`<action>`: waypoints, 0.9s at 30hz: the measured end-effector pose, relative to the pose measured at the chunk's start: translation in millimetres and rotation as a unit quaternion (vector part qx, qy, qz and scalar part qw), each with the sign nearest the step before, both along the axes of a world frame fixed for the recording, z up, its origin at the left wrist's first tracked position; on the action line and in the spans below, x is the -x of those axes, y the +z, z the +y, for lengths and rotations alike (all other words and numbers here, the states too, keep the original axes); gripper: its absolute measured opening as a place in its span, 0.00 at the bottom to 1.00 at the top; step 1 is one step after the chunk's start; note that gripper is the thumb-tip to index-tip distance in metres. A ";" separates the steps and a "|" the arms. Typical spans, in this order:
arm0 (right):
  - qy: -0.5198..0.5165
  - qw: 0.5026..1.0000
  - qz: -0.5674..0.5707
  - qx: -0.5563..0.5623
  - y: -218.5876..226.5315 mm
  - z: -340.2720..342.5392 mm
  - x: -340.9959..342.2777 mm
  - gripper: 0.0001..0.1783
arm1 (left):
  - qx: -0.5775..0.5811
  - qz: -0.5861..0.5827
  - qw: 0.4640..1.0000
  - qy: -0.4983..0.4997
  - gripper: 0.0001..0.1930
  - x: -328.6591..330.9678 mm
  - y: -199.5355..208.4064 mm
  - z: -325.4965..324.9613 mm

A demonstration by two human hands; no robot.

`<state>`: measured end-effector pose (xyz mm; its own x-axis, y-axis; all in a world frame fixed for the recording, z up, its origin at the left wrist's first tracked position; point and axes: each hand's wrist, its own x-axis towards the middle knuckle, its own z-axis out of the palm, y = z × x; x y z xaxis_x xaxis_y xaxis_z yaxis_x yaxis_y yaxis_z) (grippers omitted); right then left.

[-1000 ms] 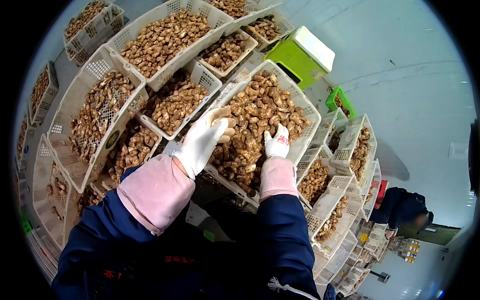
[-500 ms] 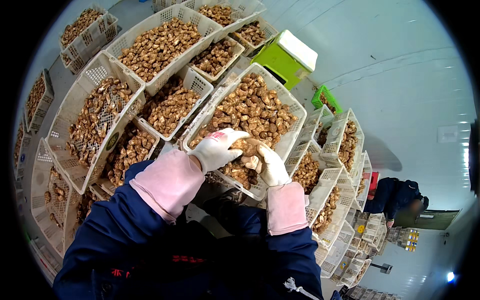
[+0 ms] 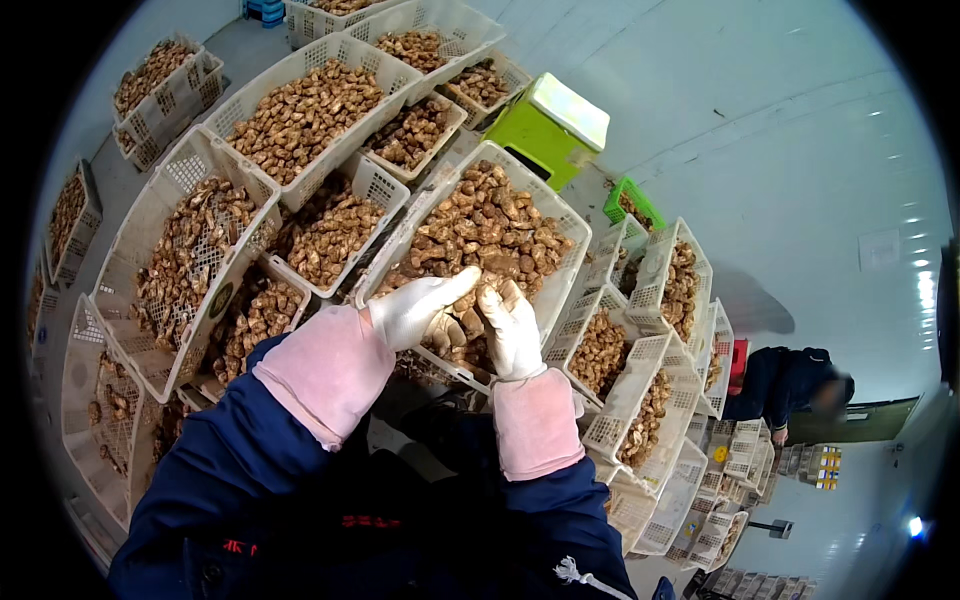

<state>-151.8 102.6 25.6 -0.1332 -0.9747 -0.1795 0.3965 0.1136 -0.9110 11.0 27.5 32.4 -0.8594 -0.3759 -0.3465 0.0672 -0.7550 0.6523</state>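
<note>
My 2 hands, in white gloves with pink sleeve covers, meet over the near end of the white crate (image 3: 570, 222) in front of me, heaped with brown mushrooms (image 3: 487, 225). My left hand (image 3: 418, 310) curls around a few mushrooms, forefinger stretched toward the right. My right hand (image 3: 512, 330) lies beside it, fingers loosely bent on the same clump (image 3: 455, 332). More filled crates (image 3: 190, 165) surround it; a green box (image 3: 545, 125) stands behind.

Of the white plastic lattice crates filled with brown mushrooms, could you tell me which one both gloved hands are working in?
The white lattice crate directly ahead, beside the green box; left hand and right hand meet over its near end.
</note>
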 end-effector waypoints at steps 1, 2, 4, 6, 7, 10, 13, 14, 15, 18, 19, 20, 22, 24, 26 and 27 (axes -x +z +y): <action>-0.029 1.000 0.003 -0.003 -4.7 0.8 4.6 0.18 | 0.010 0.007 1.000 0.002 0.17 3.3 -3.5 1.7; -0.039 0.998 0.054 -0.011 -3.8 -0.7 3.0 0.18 | 0.018 0.013 1.000 0.006 0.18 4.7 -7.4 3.2; -0.058 0.986 0.156 -0.028 -0.5 -2.7 1.1 0.18 | 0.063 0.009 0.998 0.013 0.19 6.2 -13.5 5.3; -0.062 0.985 0.155 -0.044 8.2 0.6 0.6 0.20 | 0.029 0.034 0.999 0.028 0.20 9.0 -13.7 6.8; -0.069 0.986 0.145 -0.036 4.5 1.2 0.4 0.20 | 0.010 0.039 0.998 0.055 0.21 10.5 -13.4 8.8; -0.048 0.982 0.181 -0.016 -16.5 3.4 12.6 0.18 | -0.007 0.070 0.995 0.072 0.24 20.2 -11.3 11.5; -0.008 0.991 0.128 -0.022 11.6 6.4 -3.6 0.14 | -0.017 0.046 0.997 0.056 0.26 12.7 -7.4 11.8; -0.020 0.989 0.144 -0.017 14.5 7.7 -5.3 0.13 | -0.013 0.043 0.997 0.057 0.26 14.5 -4.8 13.0; -0.033 0.987 0.159 -0.012 16.6 9.3 -6.4 0.12 | -0.008 0.039 0.998 0.058 0.26 16.1 -2.6 14.8; -0.039 0.994 0.103 -0.026 19.5 9.5 -9.3 0.11 | -0.033 0.060 0.996 0.053 0.27 16.6 -4.1 14.3; -0.029 0.995 0.089 -0.030 22.0 11.7 -9.6 0.12 | -0.066 0.090 0.993 0.040 0.26 14.5 -5.9 12.4; -0.019 0.996 0.077 -0.033 25.6 13.6 -8.3 0.12 | -0.100 0.121 0.987 0.026 0.26 15.8 -4.4 12.1; -0.050 0.990 0.132 -0.027 17.9 13.5 -10.8 0.12 | 0.038 0.026 0.999 0.029 0.26 17.3 -1.9 13.5; -0.077 0.966 0.247 0.006 21.3 23.0 -1.2 0.13 | 0.033 0.011 0.999 -0.027 0.26 18.0 5.0 14.8; -0.121 0.952 0.279 -0.046 34.2 27.7 0.9 0.17 | 0.096 -0.070 0.992 -0.033 0.26 14.0 18.1 19.8; -0.167 0.950 0.262 0.002 26.5 30.4 23.1 0.17 | 0.038 -0.023 0.997 -0.058 0.25 18.2 15.6 14.7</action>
